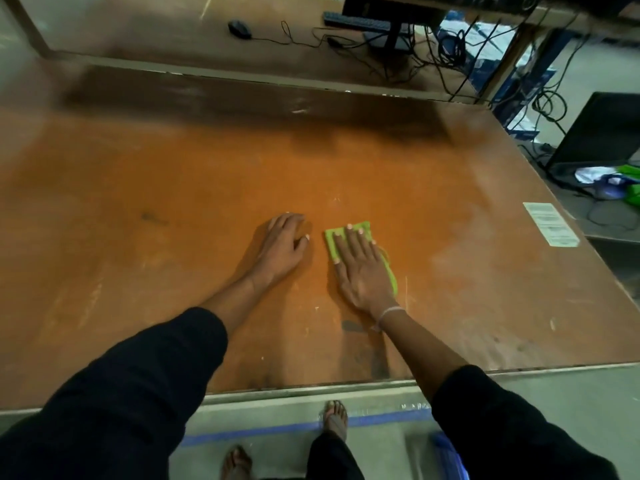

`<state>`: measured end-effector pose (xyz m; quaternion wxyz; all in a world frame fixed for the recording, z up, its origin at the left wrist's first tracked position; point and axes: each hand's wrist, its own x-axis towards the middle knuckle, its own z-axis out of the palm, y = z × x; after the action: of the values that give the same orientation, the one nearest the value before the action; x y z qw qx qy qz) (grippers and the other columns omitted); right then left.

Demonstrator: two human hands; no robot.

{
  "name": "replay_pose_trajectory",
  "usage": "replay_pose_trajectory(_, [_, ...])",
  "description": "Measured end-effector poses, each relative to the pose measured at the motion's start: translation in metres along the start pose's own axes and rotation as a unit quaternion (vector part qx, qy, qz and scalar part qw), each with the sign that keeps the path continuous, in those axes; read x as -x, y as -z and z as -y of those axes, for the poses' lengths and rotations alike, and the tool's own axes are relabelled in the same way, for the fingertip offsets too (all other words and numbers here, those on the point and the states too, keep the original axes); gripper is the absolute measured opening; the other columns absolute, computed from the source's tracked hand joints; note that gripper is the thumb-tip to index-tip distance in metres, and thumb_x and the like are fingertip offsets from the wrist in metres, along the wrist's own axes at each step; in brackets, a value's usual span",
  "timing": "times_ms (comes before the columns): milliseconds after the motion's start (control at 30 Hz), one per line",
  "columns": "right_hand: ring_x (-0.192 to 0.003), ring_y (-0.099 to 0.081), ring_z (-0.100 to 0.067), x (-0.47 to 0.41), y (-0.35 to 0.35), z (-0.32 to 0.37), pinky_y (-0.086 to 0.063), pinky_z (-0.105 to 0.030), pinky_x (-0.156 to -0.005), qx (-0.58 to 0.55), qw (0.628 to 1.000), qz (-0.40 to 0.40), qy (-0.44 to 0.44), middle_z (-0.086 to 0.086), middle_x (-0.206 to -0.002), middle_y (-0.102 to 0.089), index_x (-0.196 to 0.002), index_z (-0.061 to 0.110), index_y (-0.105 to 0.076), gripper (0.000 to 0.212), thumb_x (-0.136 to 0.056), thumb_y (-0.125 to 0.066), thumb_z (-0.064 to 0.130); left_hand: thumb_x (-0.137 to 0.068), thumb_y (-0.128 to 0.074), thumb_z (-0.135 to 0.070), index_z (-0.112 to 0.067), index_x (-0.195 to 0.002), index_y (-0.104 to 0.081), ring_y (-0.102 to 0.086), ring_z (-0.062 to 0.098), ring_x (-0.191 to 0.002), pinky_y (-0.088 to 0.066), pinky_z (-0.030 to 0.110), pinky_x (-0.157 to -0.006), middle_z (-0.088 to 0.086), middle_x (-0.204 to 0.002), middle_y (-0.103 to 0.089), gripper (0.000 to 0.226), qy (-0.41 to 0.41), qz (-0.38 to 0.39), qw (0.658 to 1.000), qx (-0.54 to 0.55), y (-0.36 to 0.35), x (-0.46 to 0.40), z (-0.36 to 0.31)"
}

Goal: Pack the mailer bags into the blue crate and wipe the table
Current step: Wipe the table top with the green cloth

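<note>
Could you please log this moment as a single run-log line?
phase: wiping | right hand: flat on green cloth | left hand: resting on table | mailer bags: none visible

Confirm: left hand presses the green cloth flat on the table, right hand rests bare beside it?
Sides are swapped. In the head view the right hand presses the green cloth flat on the table; the left hand rests bare beside it.

Orange-brown bench [173, 188], right hand [360, 268] flat on green cloth [349, 233] w/ fingers [341, 240] straight, left hand [282, 249] resting on bench just beside cloth, white label [550, 228] near right edge, blue thing [448, 455] on floor bottom right, possibly the crate.
</note>
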<state>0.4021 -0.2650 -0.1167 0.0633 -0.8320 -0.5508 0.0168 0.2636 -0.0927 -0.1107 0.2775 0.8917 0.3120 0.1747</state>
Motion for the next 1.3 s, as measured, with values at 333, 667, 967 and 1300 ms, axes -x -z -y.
replay_pose_trajectory(333, [-0.155,-0.013,-0.036,0.040,0.004,0.030,-0.019,-0.053,-0.123,0.008,0.981,-0.036,-0.193,-0.015,-0.168,-0.015,-0.161,0.015,-0.020,0.067,-0.101,-0.013,0.044,-0.101,-0.056,-0.023,-0.007,-0.139,-0.054,-0.037,0.035,-0.140,-0.033,0.046,-0.116,0.012,-0.142,-0.052,0.041,-0.039,0.007,0.997,-0.071,0.046,0.032,0.063])
replay_pose_trajectory(667, [-0.157,0.000,-0.026,0.101,-0.001,0.040,-0.012,-0.051,-0.126,0.000,0.987,-0.030,-0.155,-0.006,-0.170,-0.004,-0.162,0.025,-0.009,0.061,-0.106,-0.014,0.048,-0.104,-0.050,-0.028,-0.009,-0.139,-0.056,-0.036,0.033,-0.142,-0.027,0.045,-0.117,0.011,-0.151,-0.045,0.040,-0.037,0.012,0.995,-0.087,0.049,0.051,0.080])
replay_pose_trajectory(967, [-0.157,0.009,-0.022,0.105,-0.006,0.121,-0.002,-0.044,-0.128,0.001,0.999,0.005,0.039,-0.003,-0.170,0.003,-0.163,0.025,-0.005,0.059,-0.108,-0.020,0.044,-0.101,-0.053,-0.030,-0.012,-0.137,-0.058,-0.039,0.032,-0.139,-0.030,0.044,-0.114,0.009,-0.149,-0.048,0.040,-0.038,0.006,0.995,-0.089,0.055,0.050,0.078])
replay_pose_trajectory(1300, [-0.156,-0.010,-0.036,0.067,0.001,0.097,-0.018,-0.054,-0.124,-0.002,0.985,-0.025,-0.171,-0.015,-0.168,-0.013,-0.161,0.016,-0.018,0.067,-0.102,-0.013,0.046,-0.102,-0.056,-0.030,-0.007,-0.138,-0.053,-0.032,0.036,-0.139,-0.029,0.046,-0.115,0.015,-0.146,-0.043,0.043,-0.028,0.003,0.995,-0.096,0.087,0.046,0.114])
